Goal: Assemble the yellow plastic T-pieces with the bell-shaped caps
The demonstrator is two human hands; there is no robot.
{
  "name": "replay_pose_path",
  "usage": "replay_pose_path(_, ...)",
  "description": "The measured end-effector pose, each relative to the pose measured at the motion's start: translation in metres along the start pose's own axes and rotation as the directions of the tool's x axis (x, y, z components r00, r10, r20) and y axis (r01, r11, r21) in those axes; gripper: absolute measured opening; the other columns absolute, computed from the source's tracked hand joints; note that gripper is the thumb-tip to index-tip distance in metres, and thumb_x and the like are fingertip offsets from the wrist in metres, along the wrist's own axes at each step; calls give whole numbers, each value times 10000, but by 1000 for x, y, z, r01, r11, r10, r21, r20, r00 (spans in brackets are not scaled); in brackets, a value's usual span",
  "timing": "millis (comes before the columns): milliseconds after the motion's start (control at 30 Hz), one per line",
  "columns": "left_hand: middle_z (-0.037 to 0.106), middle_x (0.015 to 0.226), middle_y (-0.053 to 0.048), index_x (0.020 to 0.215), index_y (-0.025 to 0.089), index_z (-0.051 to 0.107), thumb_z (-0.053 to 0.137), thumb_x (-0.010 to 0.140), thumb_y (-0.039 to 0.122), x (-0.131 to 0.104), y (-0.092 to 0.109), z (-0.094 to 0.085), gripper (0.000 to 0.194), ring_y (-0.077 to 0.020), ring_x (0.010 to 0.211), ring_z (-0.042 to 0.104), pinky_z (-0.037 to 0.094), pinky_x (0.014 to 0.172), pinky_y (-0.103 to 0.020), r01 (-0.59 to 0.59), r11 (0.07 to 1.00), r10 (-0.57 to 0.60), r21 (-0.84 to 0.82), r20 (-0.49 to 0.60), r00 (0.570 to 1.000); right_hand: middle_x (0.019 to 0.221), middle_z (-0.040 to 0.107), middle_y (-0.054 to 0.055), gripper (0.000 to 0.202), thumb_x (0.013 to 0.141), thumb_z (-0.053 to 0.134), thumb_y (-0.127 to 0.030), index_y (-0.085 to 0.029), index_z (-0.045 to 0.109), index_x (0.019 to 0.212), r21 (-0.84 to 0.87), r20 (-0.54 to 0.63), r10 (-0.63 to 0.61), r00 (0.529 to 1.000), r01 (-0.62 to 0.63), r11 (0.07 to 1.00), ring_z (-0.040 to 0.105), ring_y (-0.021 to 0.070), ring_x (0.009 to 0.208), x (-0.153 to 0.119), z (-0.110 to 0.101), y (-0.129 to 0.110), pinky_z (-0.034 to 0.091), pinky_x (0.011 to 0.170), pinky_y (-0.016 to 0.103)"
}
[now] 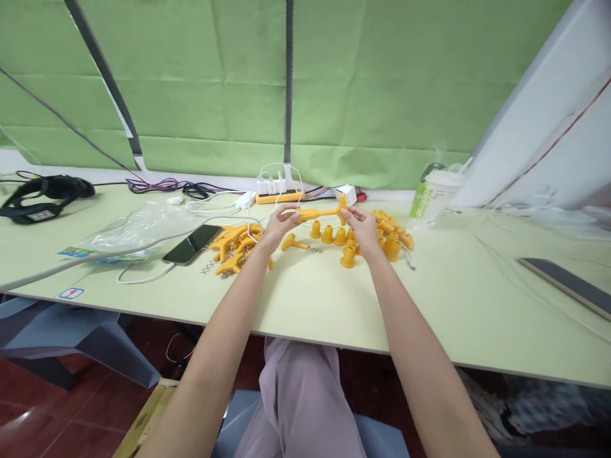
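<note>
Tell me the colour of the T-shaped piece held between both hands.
The T-shaped piece is yellow-orange, seen best in the head view.

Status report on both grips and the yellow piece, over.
Left grip: pinching straight end of yellow piece. Right grip: on its T-shaped end. Piece: held up, roughly level. Pale cable close to left grip.

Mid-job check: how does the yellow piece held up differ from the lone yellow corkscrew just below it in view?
The yellow piece is held between the left hand and right hand; the corkscrew lies on the table.
The piece's crosspiece is at its right end, the corkscrew's at its left.
The piece shows no metal spiral; the corkscrew's is bare.
Both are yellow.
</note>
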State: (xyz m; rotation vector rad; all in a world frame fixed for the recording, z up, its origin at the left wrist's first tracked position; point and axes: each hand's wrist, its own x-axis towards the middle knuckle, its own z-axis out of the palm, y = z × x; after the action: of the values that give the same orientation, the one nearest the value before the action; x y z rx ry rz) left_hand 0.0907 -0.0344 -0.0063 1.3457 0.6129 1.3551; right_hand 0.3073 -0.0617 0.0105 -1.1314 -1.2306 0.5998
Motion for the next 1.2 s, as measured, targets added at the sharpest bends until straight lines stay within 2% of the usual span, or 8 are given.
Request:
replay_pose_path(167, 635, 1060, -81, 938, 182, 599, 775, 600, 345, 5, -7, -3, 414, -205, 1016, 584, 446, 916, -373, -88, 994, 88, 69, -3, 996, 642, 525, -15, 376, 689, 596, -559, -186, 575, 736, -54, 7, -55, 998, 55, 997, 454, 93, 564, -2, 0, -1, 364, 502, 215)
replay_pose_path(367, 639, 1089, -100, 966, 170, 621, 799, 556, 323, 7, -8, -1, 472, -229, 1034, 576, 421, 947, -411, -65, 994, 66, 85, -6, 998, 700, 559, -38, 425, 762, 503, -563, -248, 462, 1044, 14, 93, -53, 994, 52, 999, 413, 59, 403, -7, 7, -1, 306, 400, 195)
replay_pose_path(567, 636, 1107, -96, 960, 171, 618, 787, 576, 319, 8, -8, -3, 445, -215, 1059, 572, 402, 973, -394, -93, 993, 94, 73, -8, 996, 706, 627, 2, 355, 811, 409, -518, -232, 504, 999, 39, 175, -44, 984, 38, 999, 512, 91, 445, -4, -1, -6, 279, 385, 196)
replay_pose_path(700, 654, 1071, -93, 954, 177, 613, 792, 571, 289, 9, -10, -5, 437, -199, 1013, 596, 406, 971, -393, -127, 990, 127, 54, -2, 992, 790, 664, 30, 396, 729, 558, -449, -212, 553, 1046, 36, 259, -64, 964, 57, 998, 563, 116, 565, -3, -8, -7, 316, 428, 200)
replay_pose_path(900, 648, 1110, -105, 909, 172, 610, 797, 563, 242, 4, -1, -4, 400, -221, 1094, 561, 380, 991, -404, -145, 989, 141, 42, 94, 986, 591, 580, 6, 390, 644, 647, -520, -156, 647, 782, -134, 79, -60, 995, 70, 989, 481, 120, 531, -2, -8, -3, 365, 502, 249)
replay_pose_path(1033, 590, 1223, -101, 964, 195, 609, 801, 561, 241, 1, 4, -1, 448, -215, 1187, 497, 355, 1012, -370, -140, 989, 132, 44, 146, 981, 503, 491, -34, 427, 648, 627, -578, -165, 640, 753, -151, 91, -3, 996, 17, 988, 405, 95, 442, -4, -9, -3, 318, 447, 240)
replay_pose_path(1133, 579, 1230, -100, 1147, 234, 554, 729, 665, 366, 0, 5, 0, 529, -206, 1126, 538, 402, 953, -371, -51, 996, 43, 78, 105, 994, 432, 426, -61, 441, 639, 634, -586, -165, 631, 768, -142, 86, 23, 996, -11, 990, 366, 89, 394, -5, -8, -5, 303, 428, 238)
replay_pose_path(1200, 633, 1111, -105, 1131, 208, 579, 675, 706, 439, 1, 5, 1, 493, -204, 975, 610, 433, 897, -381, 33, 987, -45, 157, 75, 996, 419, 421, -63, 445, 642, 629, -593, -166, 628, 766, -137, 84, 12, 996, -1, 991, 372, 91, 393, -5, -8, -6, 308, 430, 238)
